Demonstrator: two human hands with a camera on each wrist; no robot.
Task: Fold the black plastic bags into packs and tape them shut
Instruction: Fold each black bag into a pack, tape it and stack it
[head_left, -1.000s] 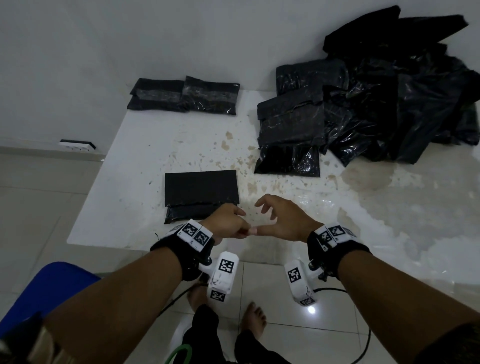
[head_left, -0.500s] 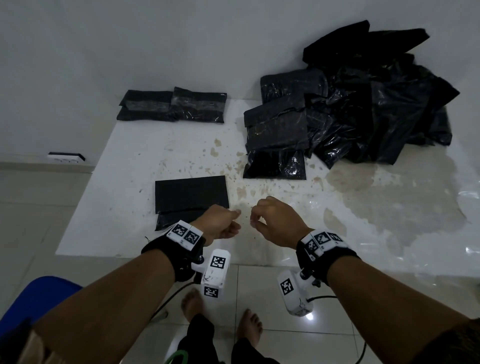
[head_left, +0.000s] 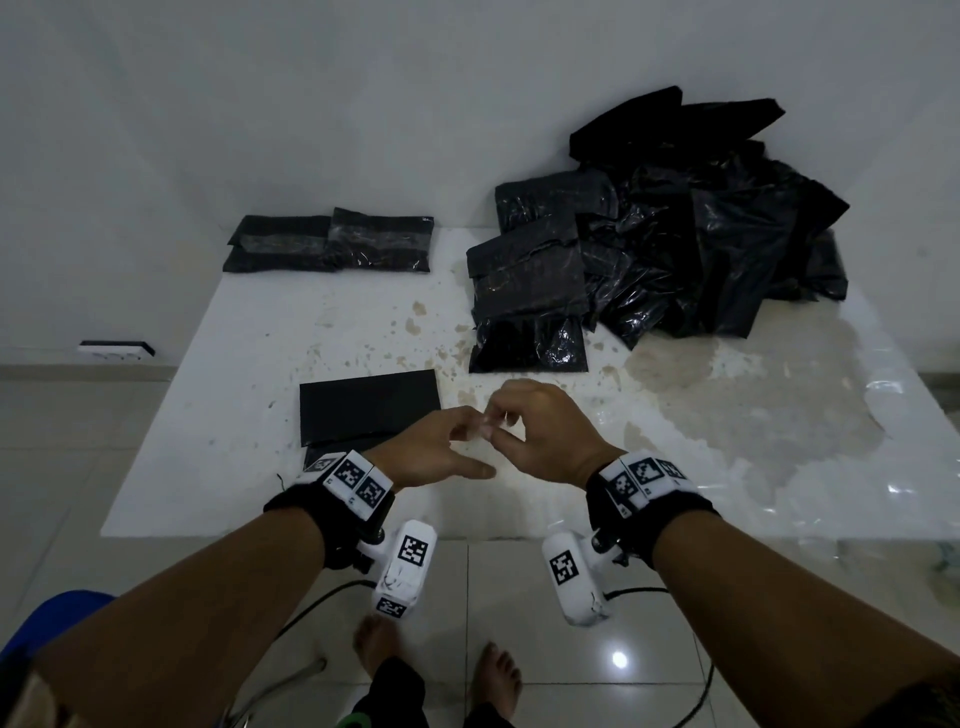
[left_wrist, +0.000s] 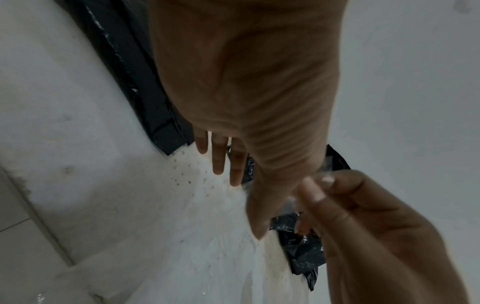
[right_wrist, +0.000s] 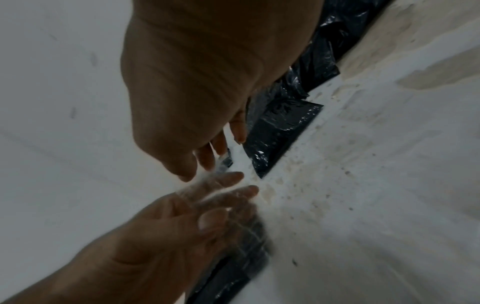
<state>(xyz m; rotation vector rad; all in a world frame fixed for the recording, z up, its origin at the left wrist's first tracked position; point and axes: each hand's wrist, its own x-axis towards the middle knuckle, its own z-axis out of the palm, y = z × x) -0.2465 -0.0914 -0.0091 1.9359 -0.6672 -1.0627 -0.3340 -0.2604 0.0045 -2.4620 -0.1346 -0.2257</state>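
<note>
A flat folded black pack (head_left: 369, 405) lies on the white table (head_left: 249, 364) near its front left; it also shows as the pack (right_wrist: 233, 259) and the pack (left_wrist: 122, 67). Just right of it, both hands meet above the table. My right hand (head_left: 496, 426) pinches a short strip of clear tape (head_left: 485, 423) between thumb and fingers, the same tape (left_wrist: 292, 203). My left hand (head_left: 480, 439) has its fingers stretched out, thumb apart, and the tape (right_wrist: 221, 197) lies across those fingers. The hands hide the pack's near right corner.
A loose heap of black bags (head_left: 727, 234) fills the back right, with a stack of folded packs (head_left: 530, 291) in front of it. Two taped packs (head_left: 332, 244) lie at the back left by the wall. A blue chair (head_left: 52, 618) stands lower left.
The hands touched, drew a little apart, and have now come together again farther over the table. My left fingers have uncurled from a fist.
</note>
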